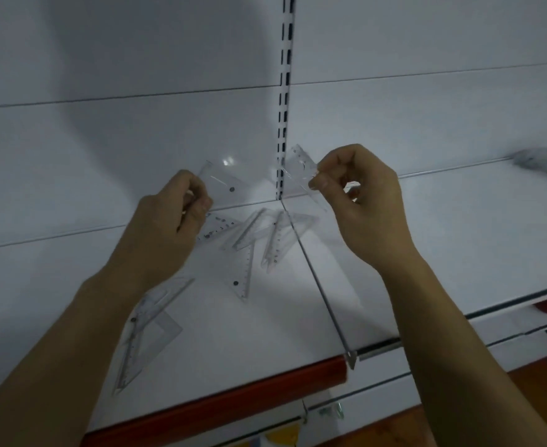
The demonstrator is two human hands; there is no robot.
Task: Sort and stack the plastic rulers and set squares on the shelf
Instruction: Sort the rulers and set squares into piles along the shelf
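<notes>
My left hand [165, 227] pinches a clear plastic set square [222, 182] and holds it up above the white shelf [394, 259]. My right hand [362, 201] pinches another clear set square [299, 171] by its edge, raised near the slotted upright. On the shelf below lie several clear pieces: a long set square [244, 272] pointing toward me, two overlapping ones [278, 237] by the divider, one [217, 227] partly under my left hand, and a pile of set squares [146, 330] under my left forearm.
A thin clear divider [317, 285] runs front to back across the shelf. The slotted upright [285, 91] splits the back panel. A red price rail [233, 395] lines the front edge. A grey bundle [542, 162] lies at the far right.
</notes>
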